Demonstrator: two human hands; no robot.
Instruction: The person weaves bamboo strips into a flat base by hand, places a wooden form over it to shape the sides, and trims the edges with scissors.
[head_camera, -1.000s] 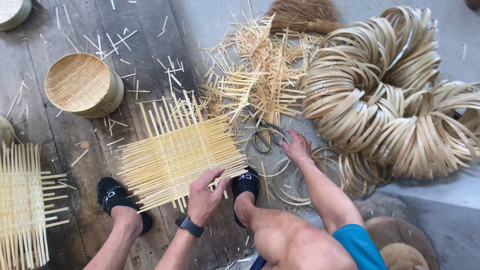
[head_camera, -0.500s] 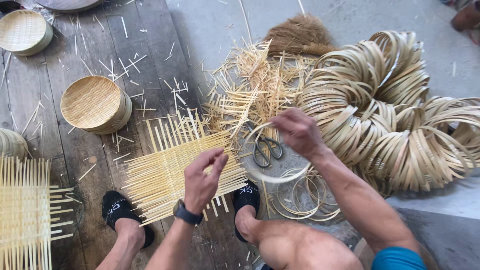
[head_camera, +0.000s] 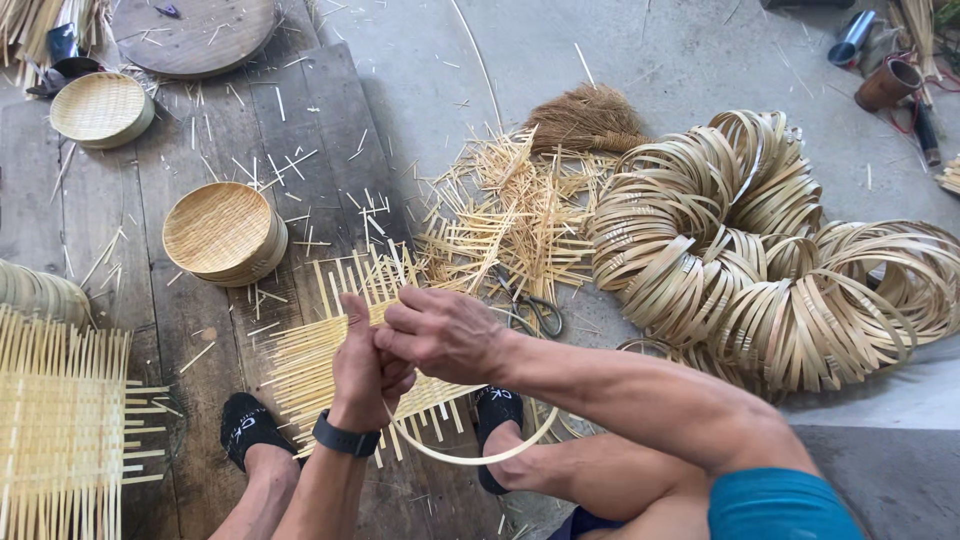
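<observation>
Two hands: left hand and right hand clenched together on a bamboo hoop.
Beneath them: woven mat, flat, edges untrimmed.
Done: finished baskets up-left.
Left: hoop coils to the right.

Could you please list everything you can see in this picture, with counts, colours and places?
woven mat: one, pale yellow, on the boards under the hands
hoop: one, pale, thin strip curving below the hands
second mat: one, pale yellow, left edge
baskets: two stacks, tan, round, on the boards upper left
round board: one, brown, top left
offcuts: a heap, straw-coloured, centre
scissors: one pair, dark, beside the heap
brush: one, brown, above the heap
strip coils: a big pile, tan, right
shoes: two, black, on the mat's near edge
watch: one, black, left wrist
left hand: closed on the hoop's end
right hand: against the left, on the same strip
</observation>
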